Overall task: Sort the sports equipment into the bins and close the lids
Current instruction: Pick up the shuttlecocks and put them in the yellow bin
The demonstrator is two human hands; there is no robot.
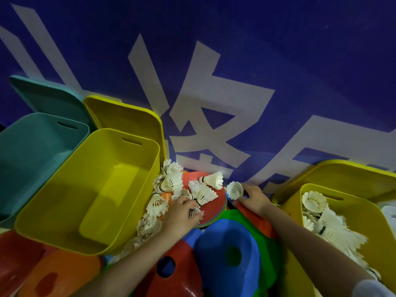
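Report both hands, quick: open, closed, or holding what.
Left hand: closed on a shuttlecock from the loose pile.
Right hand: closed on a shuttlecock, pinched at its cork end.

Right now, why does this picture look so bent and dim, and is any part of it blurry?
Head view: the wide-angle lens bows the wall lettering and the yellow bin outward; light is low, with a bluish cast; the shuttlecocks in the right bin smear into soft white, and the left hand looks slightly blurred; the orange cone shows faint glare.
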